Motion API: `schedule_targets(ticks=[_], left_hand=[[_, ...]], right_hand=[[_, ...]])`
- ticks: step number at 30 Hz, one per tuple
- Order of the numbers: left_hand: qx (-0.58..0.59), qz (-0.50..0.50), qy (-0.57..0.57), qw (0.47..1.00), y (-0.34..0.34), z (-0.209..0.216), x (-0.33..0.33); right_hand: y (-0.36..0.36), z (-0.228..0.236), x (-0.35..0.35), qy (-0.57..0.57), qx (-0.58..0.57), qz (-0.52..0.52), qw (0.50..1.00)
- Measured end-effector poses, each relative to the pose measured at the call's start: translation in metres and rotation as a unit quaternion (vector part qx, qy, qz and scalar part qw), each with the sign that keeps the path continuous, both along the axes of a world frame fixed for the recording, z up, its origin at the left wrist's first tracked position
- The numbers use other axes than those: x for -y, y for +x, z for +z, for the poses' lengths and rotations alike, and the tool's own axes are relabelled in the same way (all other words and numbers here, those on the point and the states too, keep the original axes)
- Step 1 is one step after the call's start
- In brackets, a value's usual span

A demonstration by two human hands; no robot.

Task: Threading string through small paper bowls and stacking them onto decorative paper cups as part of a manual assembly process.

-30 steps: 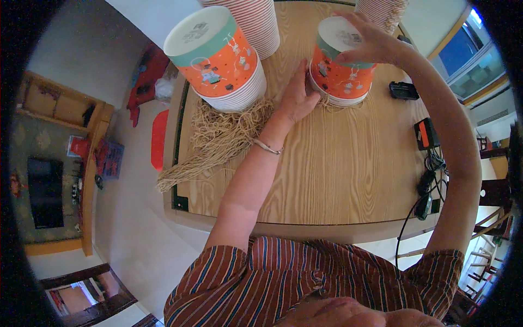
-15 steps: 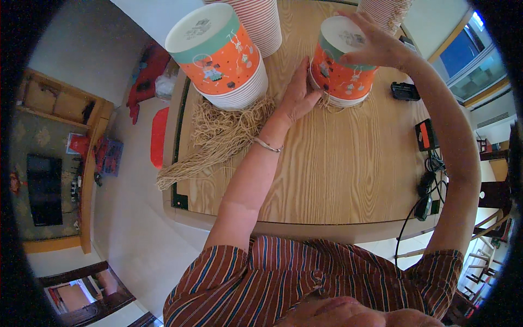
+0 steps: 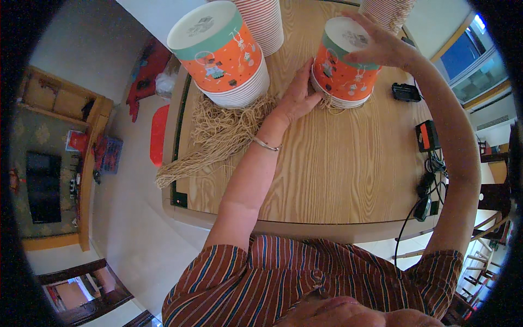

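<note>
Well left of the orange cup stack point(image 3: 348, 76) that we hold bottom-up on the counter point(image 3: 327, 169), a beige string bundle point(image 3: 210, 147) spreads around the base of a second orange stack point(image 3: 220, 62). Farther from us and left of our stack rises a striped stack point(image 3: 264, 27). Against its lower left side rests our left hand point(image 3: 296, 98); some fingers are hidden, so we cannot tell their grip. Over its top right, our right hand point(image 3: 389, 48) holds it, fingers spread wide. To its right lies a black tray point(image 3: 406, 92).
</note>
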State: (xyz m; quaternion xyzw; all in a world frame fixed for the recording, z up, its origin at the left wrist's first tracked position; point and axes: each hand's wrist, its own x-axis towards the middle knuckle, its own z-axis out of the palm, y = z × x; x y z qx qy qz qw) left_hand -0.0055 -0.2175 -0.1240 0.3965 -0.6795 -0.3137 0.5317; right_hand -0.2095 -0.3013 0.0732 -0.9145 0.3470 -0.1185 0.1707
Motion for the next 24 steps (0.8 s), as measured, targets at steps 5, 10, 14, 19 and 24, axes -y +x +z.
schedule_targets(ticks=[5,10,14,19,24], left_hand=[[0.035,0.026,0.001,0.999,-0.005,0.003,-0.002],[0.039,0.042,-0.003,0.998,-0.005,0.001,0.001],[0.046,0.043,0.004,0.998,-0.003,-0.003,0.004],[0.064,0.067,0.012,0.996,-0.007,0.011,-0.005],[0.121,0.081,0.025,0.989,-0.017,0.032,-0.012]], right_hand=[[-0.003,-0.004,0.000,-0.047,-0.019,-0.001,0.999],[0.001,-0.002,-0.001,-0.055,-0.017,0.007,0.998],[0.005,0.001,-0.011,-0.076,0.001,0.014,0.997],[0.006,0.000,-0.012,-0.100,-0.003,0.018,0.995],[-0.005,-0.002,-0.002,-0.010,0.035,-0.020,0.999]])
